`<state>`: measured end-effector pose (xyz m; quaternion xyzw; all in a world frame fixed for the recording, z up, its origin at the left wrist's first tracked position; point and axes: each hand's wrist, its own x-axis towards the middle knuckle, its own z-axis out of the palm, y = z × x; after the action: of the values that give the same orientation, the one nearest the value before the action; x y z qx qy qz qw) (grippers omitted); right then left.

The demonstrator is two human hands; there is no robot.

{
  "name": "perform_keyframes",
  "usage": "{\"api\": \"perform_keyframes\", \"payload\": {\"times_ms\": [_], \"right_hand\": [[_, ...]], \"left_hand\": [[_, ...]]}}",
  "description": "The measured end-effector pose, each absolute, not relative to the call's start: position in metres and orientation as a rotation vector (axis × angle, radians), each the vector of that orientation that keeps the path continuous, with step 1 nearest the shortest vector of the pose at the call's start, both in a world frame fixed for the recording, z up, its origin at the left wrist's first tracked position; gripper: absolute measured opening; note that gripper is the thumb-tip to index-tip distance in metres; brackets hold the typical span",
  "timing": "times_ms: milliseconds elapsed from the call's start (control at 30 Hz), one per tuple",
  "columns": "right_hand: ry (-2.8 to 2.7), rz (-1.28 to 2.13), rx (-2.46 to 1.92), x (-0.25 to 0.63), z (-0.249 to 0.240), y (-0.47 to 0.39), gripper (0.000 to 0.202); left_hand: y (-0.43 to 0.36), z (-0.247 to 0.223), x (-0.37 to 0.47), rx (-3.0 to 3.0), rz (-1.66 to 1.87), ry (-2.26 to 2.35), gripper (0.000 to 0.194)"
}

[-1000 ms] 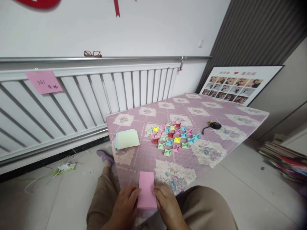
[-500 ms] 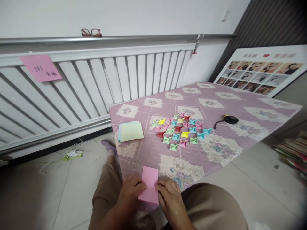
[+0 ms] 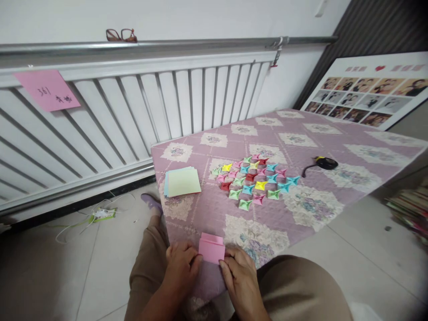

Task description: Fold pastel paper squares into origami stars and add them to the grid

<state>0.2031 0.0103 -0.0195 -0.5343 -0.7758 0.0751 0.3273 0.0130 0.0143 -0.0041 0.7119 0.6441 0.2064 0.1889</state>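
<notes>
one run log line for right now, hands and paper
left hand: on left edge of pink paper | right hand: gripping its right edge | paper: partly folded | sheet stack: left of folded shapes

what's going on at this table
A person is folding a pink sheet of paper near the table's edge, with the left hand and right hand at its two sides. The near part is bent up over the rest, leaving a strip showing at the far end. Beyond it are a stack of paper and rows of small folded paper shapes in several colors.
</notes>
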Motion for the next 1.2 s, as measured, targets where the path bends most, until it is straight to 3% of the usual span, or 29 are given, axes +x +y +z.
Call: {"api": "perform_keyframes", "payload": {"times_ms": [667,1200], "right_hand": [[-1.943,-0.001,-1.704,0.195,-0.024,0.019,0.029],[-1.945,0.006,-1.742,0.193,-0.020,0.021,0.023]], "left_hand": [[0.032,0.008,0.026,2.027,0.272,1.972,0.026],[0.037,0.011,0.024,2.045,0.213,1.948,0.026]]}}
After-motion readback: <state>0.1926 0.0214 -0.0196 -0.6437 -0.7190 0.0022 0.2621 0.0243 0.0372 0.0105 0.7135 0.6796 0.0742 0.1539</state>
